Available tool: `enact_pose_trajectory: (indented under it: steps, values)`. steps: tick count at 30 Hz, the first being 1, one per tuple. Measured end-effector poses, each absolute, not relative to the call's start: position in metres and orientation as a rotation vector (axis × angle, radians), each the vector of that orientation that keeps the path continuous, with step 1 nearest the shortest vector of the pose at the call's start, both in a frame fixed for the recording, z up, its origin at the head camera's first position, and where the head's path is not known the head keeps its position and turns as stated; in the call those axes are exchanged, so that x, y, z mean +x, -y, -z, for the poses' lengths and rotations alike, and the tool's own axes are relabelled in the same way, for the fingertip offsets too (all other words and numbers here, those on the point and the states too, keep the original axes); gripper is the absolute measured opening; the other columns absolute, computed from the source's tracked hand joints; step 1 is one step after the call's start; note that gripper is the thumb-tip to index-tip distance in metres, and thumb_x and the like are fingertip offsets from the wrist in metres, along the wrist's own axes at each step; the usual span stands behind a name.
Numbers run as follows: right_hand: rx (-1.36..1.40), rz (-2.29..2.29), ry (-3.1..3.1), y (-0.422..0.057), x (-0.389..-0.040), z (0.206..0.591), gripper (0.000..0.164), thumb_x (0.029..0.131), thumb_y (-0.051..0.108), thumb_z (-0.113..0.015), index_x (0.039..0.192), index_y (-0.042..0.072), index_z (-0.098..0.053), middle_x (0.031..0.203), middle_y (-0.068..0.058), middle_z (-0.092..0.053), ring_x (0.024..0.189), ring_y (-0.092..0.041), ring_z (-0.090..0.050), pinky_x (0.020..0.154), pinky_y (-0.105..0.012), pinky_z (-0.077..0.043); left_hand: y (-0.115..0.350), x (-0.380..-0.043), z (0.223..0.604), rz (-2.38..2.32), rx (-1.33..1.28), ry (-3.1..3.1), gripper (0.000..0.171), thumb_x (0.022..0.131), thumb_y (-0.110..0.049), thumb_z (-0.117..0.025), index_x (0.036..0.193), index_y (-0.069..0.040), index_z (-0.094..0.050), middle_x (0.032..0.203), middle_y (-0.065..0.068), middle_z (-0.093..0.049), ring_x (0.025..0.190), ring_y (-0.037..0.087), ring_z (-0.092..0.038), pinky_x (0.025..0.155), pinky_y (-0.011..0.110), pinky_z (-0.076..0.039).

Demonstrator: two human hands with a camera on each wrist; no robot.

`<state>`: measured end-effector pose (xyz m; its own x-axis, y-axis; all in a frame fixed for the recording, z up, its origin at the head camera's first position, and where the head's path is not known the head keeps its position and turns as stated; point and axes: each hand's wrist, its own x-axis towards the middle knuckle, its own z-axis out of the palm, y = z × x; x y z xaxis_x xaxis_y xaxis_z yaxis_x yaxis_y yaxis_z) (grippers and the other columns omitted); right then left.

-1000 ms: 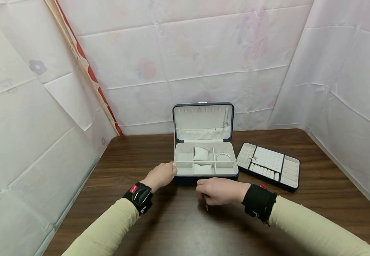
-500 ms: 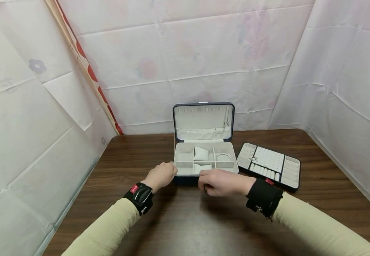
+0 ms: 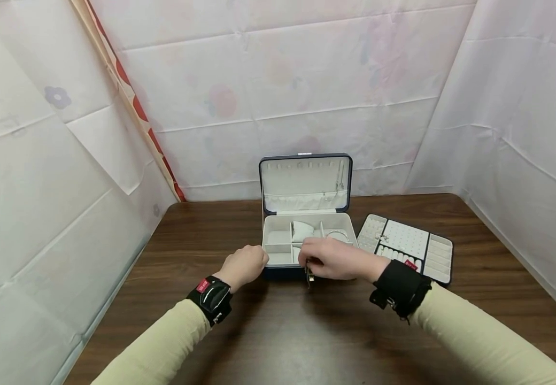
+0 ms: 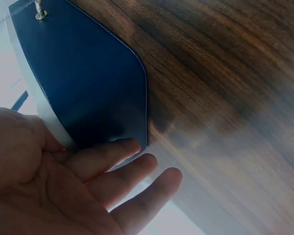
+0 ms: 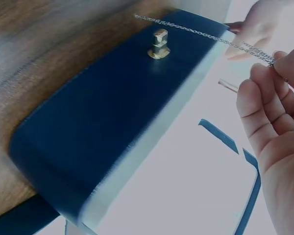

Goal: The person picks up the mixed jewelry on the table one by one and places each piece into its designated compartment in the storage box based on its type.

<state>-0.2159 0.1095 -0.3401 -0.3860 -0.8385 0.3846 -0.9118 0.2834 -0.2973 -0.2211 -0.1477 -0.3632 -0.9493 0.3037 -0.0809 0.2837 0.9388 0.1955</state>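
An opened navy jewelry box (image 3: 285, 272) with a pale divided inside stands on the table. My left hand (image 3: 244, 266) grips its front left corner; in the left wrist view several fingers lie by the outer side, and the thumb tip is hidden. My right hand (image 3: 333, 258) is over the box's front edge, thumb and fingertips pinching a thin silver chain (image 5: 201, 33). The chain stretches past the gold clasp stud (image 5: 160, 44) on the front wall. White cushions (image 3: 302, 231) sit in compartments, and a bangle (image 3: 338, 233) lies in the back right one.
A removed jewelry tray (image 3: 439, 256) with ring rolls and small pieces lies at the right of the box. Necklaces (image 3: 339, 176) hang in the raised lid (image 3: 302, 184). Pale patterned sheets (image 3: 278, 91) enclose the wooden table (image 3: 201, 219).
My right hand has risen from the tabletop in front of the box to above its front edge, carrying the chain. The left hand stays at the box corner.
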Motion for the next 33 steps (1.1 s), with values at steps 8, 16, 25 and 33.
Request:
enact_pose_trajectory:
  steps: [8, 16, 25, 33]
  values:
    - [1.569, -0.790, 2.364, -0.113, -0.221, 0.323, 0.020, 0.091, -0.006, -0.062, 0.096, 0.012, -0.067, 0.090, 0.004, -0.061, 0.075, -0.005, -0.052, 0.069, -0.024, -0.050, 0.149, -0.221, 0.361, -0.292, 0.411, -2.954, 0.041, 0.101, -0.015, -0.047, 0.061, -0.014, -0.049, 0.063, -0.001, -0.045, 0.058, 0.017, -0.046, 0.050, 0.035, -0.040]
    - [1.524, -0.856, 2.346, -0.112, -0.224, 0.311, 0.016, 0.093, -0.006, -0.064, 0.095, 0.010, -0.067, 0.087, 0.001, -0.064, 0.071, -0.005, -0.051, 0.064, -0.024, -0.048, 0.152, -0.222, 0.357, -0.298, 0.371, -2.951, 0.036, 0.103, -0.018, -0.046, 0.070, -0.012, -0.057, 0.071, 0.003, -0.054, 0.064, 0.019, -0.053, 0.054, 0.040, -0.045]
    - [1.481, -0.919, 2.368, -0.111, -0.224, 0.299, 0.016, 0.094, -0.006, -0.063, 0.099, 0.010, -0.065, 0.086, 0.004, -0.060, 0.073, -0.006, -0.051, 0.065, -0.031, -0.051, 0.144, -0.221, 0.334, -0.419, 0.347, -3.199, 0.034, 0.100, -0.022, -0.049, 0.069, -0.013, -0.057, 0.064, 0.000, -0.051, 0.059, 0.021, -0.054, 0.048, 0.038, -0.040]
    - [1.480, -0.943, 2.285, -0.110, -0.226, 0.292, 0.016, 0.093, -0.007, -0.064, 0.100, 0.007, -0.066, 0.089, 0.000, -0.063, 0.075, -0.008, -0.052, 0.066, -0.031, -0.050, 0.126, -0.217, 0.318, -0.928, 0.782, -3.105, 0.027, 0.102, -0.018, -0.051, 0.109, -0.015, -0.077, 0.070, -0.003, -0.059, 0.059, 0.010, -0.048, 0.057, 0.029, -0.042]
